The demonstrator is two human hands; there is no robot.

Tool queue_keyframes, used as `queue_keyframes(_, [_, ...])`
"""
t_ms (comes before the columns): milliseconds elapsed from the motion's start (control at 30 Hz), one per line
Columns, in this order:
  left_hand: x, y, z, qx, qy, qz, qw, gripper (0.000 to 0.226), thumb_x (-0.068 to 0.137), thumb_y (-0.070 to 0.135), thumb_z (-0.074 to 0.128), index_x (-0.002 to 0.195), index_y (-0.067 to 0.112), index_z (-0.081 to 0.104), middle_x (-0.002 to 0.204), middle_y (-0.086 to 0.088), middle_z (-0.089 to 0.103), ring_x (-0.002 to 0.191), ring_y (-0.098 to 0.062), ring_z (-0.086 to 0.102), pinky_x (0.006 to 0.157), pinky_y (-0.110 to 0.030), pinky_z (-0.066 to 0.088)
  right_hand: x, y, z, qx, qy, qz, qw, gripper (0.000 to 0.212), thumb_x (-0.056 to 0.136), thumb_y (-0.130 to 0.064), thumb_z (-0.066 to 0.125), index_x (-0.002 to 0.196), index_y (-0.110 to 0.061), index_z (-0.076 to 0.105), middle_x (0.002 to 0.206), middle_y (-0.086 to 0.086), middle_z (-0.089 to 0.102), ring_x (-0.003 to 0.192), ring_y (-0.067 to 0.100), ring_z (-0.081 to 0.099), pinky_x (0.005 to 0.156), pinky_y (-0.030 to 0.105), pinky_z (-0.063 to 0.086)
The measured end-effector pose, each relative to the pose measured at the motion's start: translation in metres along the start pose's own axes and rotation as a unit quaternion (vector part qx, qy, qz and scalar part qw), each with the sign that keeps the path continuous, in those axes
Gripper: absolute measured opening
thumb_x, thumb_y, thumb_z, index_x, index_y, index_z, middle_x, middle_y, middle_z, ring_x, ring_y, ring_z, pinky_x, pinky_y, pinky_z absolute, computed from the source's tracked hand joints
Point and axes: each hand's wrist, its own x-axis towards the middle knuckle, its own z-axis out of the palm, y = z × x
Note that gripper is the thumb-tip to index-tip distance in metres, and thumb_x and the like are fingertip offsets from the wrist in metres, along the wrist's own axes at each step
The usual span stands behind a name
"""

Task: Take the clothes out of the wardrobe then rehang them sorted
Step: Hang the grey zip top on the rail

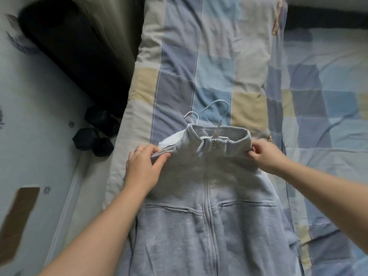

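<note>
Jacket (209,196) lies face up on the bed (199,56), zip closed. Its long axis runs straight away from me, hem near my body, collar at the far end.

- Left hand (143,166): pinches the left shoulder seam, thumb under, fingers over.
- Right hand (266,156): pinches the right shoulder just below the collar.
- Both hands sit level, either side of the collar and equally near it.
- White hook (192,114) and blue hook (220,102) stick out past the collar, pointing away from me.
- Pale cloth shows under the left shoulder; I cannot tell whether it is a second garment.

Judgement: any lift goes up and away from me, with the shoulders kept level so the hanger stays seated.
</note>
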Motion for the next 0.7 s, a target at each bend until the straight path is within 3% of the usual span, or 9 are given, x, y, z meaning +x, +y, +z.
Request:
queue_keyframes(67, [-0.020, 0.010, -0.019, -0.004, -0.023, -0.003, 1.000, 0.031, 0.082, 0.064, 0.056, 0.074, 0.034, 0.051, 0.085, 0.002, 0.059, 0.092, -0.028, 0.053, 0.084, -0.041, 0.042, -0.035, -0.005, -0.023, 0.003, -0.001, -0.012, 1.000, 0.034, 0.091, -0.012, 0.061, 0.064, -0.030, 0.051, 0.068, -0.005, 0.046, 0.070, 0.020, 0.047, 0.065, 0.034, 0.030])
queue_keyframes(167, [-0.057, 0.033, -0.055, -0.012, -0.042, -0.008, 0.999, 0.025, 0.087, 0.044, 0.069, 0.074, 0.034, 0.051, 0.083, 0.001, 0.056, 0.092, -0.030, 0.054, 0.082, -0.041, 0.043, -0.102, -0.014, -0.055, 0.013, -0.002, 0.000, 1.000, 0.014, 0.091, -0.013, 0.063, 0.078, -0.012, 0.066, 0.074, 0.000, 0.048, 0.071, 0.020, 0.048, 0.067, 0.035, 0.033])
queue_keyframes(233, [-0.085, 0.052, -0.083, -0.021, -0.054, -0.007, 0.998, 0.023, 0.087, 0.041, 0.070, 0.075, 0.032, 0.053, 0.084, 0.001, 0.054, 0.095, -0.029, 0.053, 0.086, -0.041, 0.044, -0.155, -0.021, -0.075, 0.039, 0.005, 0.004, 0.999, 0.011, 0.091, -0.012, 0.065, 0.082, -0.006, 0.067, 0.076, 0.005, 0.056, 0.073, 0.022, 0.051, 0.067, 0.035, 0.036])
queue_keyframes(367, [-0.135, 0.093, -0.134, -0.037, -0.091, 0.023, 0.995, 0.020, 0.088, 0.042, 0.071, 0.077, 0.032, 0.057, 0.090, -0.002, 0.059, 0.099, -0.028, 0.053, 0.088, -0.038, 0.042, -0.268, -0.032, -0.107, 0.118, 0.046, 0.046, 0.991, 0.010, 0.091, -0.018, 0.068, 0.080, -0.016, 0.069, 0.077, 0.005, 0.066, 0.077, 0.023, 0.060, 0.074, 0.041, 0.047])
queue_keyframes(500, [-0.174, 0.140, -0.171, -0.061, -0.101, 0.058, 0.991, 0.022, 0.088, 0.038, 0.073, 0.076, 0.030, 0.056, 0.093, -0.006, 0.061, 0.097, -0.025, 0.052, 0.083, -0.032, 0.038, -0.357, -0.049, -0.130, 0.180, 0.117, 0.066, 0.975, 0.013, 0.091, -0.018, 0.067, 0.079, -0.019, 0.069, 0.073, 0.001, 0.065, 0.069, 0.013, 0.056, 0.065, 0.028, 0.040])
queue_keyframes(567, [-0.191, 0.160, -0.182, -0.070, -0.095, 0.081, 0.990, 0.022, 0.087, 0.037, 0.074, 0.077, 0.026, 0.058, 0.091, -0.006, 0.061, 0.094, -0.023, 0.052, 0.079, -0.030, 0.035, -0.393, -0.051, -0.138, 0.200, 0.161, 0.066, 0.964, 0.013, 0.091, -0.017, 0.067, 0.081, -0.011, 0.070, 0.075, 0.007, 0.067, 0.073, 0.021, 0.059, 0.068, 0.036, 0.044])
queue_keyframes(700, [-0.219, 0.199, -0.186, -0.095, -0.081, 0.135, 0.983, 0.022, 0.087, 0.033, 0.075, 0.078, 0.017, 0.062, 0.082, 0.001, 0.058, 0.089, -0.021, 0.055, 0.076, -0.028, 0.035, -0.453, -0.043, -0.153, 0.228, 0.235, 0.072, 0.942, 0.013, 0.092, -0.017, 0.067, 0.079, -0.014, 0.069, 0.074, 0.008, 0.066, 0.074, 0.030, 0.060, 0.068, 0.047, 0.045])
